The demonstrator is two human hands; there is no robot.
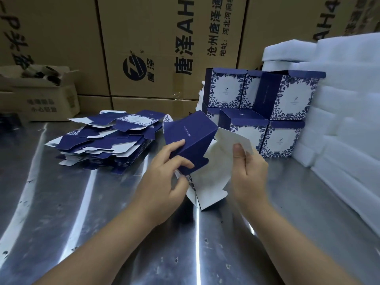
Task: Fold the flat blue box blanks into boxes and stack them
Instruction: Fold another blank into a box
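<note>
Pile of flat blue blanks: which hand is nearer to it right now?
Left. The left hand grips the half-folded box just right of the pile of flat blanks; the right hand pinches the box's white flap farther right.

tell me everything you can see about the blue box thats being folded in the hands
The half-folded box looks like thin card, navy outside with small pale print, white inside, with blue leaf pattern near its lower edge. It is partly opened and tilted, flaps loose, over the steel table. The left hand grips its navy panel; the right hand pinches a white flap. Whether its bottom flap touches the table is unclear.
</note>
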